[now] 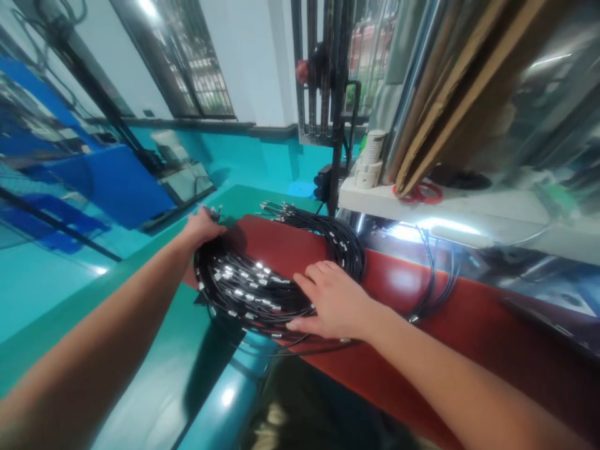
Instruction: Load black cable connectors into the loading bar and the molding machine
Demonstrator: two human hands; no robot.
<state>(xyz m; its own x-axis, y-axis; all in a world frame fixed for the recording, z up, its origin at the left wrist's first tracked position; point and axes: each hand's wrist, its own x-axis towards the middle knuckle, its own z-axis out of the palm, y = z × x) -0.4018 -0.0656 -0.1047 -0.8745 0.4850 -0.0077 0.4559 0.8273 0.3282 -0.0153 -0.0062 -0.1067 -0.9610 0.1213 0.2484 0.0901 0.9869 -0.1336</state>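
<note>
Both forearms reach from the lower frame to the coiled black cables (262,275) at centre on the red bench (469,312), left hand (202,228) gripping the far edge, right hand (335,300) flat on top, where overhanging loops could slide off.

Red work surface (398,284) runs across in front of me, teal edge beside it. Directly on it: big coil of black cables (262,275) with silver connectors, partly over near edge. My left hand (202,228) grips coil's far side, my right hand (335,300) presses flat on it. Thin loose black cable (438,275) lies further right.
</note>
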